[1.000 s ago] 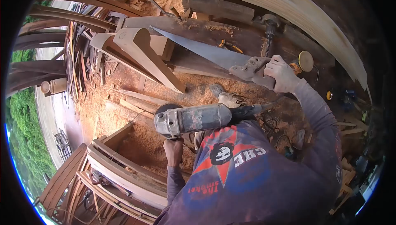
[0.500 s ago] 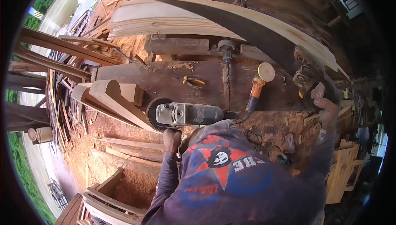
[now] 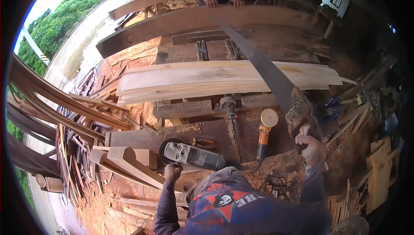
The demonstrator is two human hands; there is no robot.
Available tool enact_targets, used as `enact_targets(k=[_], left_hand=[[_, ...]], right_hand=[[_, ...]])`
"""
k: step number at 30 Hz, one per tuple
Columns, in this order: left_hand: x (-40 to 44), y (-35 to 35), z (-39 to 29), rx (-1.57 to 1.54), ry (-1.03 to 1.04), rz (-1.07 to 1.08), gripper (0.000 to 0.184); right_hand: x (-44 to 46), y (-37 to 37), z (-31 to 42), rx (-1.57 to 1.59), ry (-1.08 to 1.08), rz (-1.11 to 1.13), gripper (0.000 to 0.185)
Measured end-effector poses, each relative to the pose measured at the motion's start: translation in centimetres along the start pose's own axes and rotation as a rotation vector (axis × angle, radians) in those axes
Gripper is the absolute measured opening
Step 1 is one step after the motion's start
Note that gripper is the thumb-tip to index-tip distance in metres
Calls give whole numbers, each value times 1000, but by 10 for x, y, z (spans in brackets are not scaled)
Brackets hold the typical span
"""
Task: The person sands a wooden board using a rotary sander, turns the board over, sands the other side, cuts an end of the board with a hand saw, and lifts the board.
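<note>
My right hand point(image 3: 309, 149) is wrapped round the wooden handle of a hand saw point(image 3: 267, 71), whose long blade points up and away over the pale boards point(image 3: 181, 77). At the front of the workbench point(image 3: 129, 139), my left hand point(image 3: 173, 173) is closed at the side of a grey angle grinder point(image 3: 194, 155), apparently on its side handle. Pliers point(image 3: 202, 143) with yellow handles lie just behind the grinder. Farther right are a drill point(image 3: 229, 112) with a long bit and an orange power tool point(image 3: 263, 136) with a round pad.
Across the bench a person's hands point(image 3: 224, 1) rest on a long brown plank point(image 3: 172, 21). Curved wooden pieces point(image 3: 125, 161) stand left of the grinder. Offcuts point(image 3: 73, 157) are heaped at the left, and a cable point(image 3: 276, 183) lies on the sawdust-covered ground.
The view has tilted up, bringing the other person and brown plank into sight. My right hand has swung the saw so its blade points more steeply away. The left hand stays at the grinder.
</note>
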State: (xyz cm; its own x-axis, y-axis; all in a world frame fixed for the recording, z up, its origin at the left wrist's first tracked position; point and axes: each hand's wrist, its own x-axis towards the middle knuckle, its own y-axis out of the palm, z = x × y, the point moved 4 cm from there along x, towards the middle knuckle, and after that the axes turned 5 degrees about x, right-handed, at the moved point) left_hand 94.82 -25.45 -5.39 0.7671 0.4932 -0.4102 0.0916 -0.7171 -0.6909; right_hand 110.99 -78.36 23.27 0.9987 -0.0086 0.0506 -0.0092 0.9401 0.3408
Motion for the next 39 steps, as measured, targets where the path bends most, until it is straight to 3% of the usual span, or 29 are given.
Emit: enact_targets(k=[6,10,12,16,18,22,26,28,32,33,34,36,37,39], left_hand=[[55,-3,-10,108,100,16,39],[66,1,-16,124,47,109,40],[63,3,-13,241,48,13,42],[47,-5,-21,254,58,-10,39],[50,3,-8,240,61,-18,38],[27,-6,-16,276,51,-121,41],[9,-7,-10,337,21,-125,42],[2,-10,-9,321,93,-260,43],[-28,-13,-9,343,56,-368,49],[-32,-9,-2,274,38,-314,60],[-37,-6,4,265,45,-332,60],[-48,-1,8,317,105,-441,74],[-51,0,12,274,83,-389,84],[-59,2,10,318,81,-425,84]], right_hand=[[-8,19,-6,39,36,81,14],[-22,53,-12,33,97,168,12],[-26,71,-14,-192,53,234,13],[-26,85,-51,-106,175,197,15],[-31,96,-62,-171,174,390,15],[-43,99,-72,-159,376,373,14],[-47,100,-89,-155,425,416,15],[-50,109,-93,-201,435,439,15],[-49,115,-93,-226,477,458,18],[-48,113,-95,-227,465,467,18],[-47,110,-99,-170,442,474,23],[-36,106,-106,-112,403,493,28],[-32,103,-110,-64,423,456,36],[-22,84,-137,-31,458,411,51]])
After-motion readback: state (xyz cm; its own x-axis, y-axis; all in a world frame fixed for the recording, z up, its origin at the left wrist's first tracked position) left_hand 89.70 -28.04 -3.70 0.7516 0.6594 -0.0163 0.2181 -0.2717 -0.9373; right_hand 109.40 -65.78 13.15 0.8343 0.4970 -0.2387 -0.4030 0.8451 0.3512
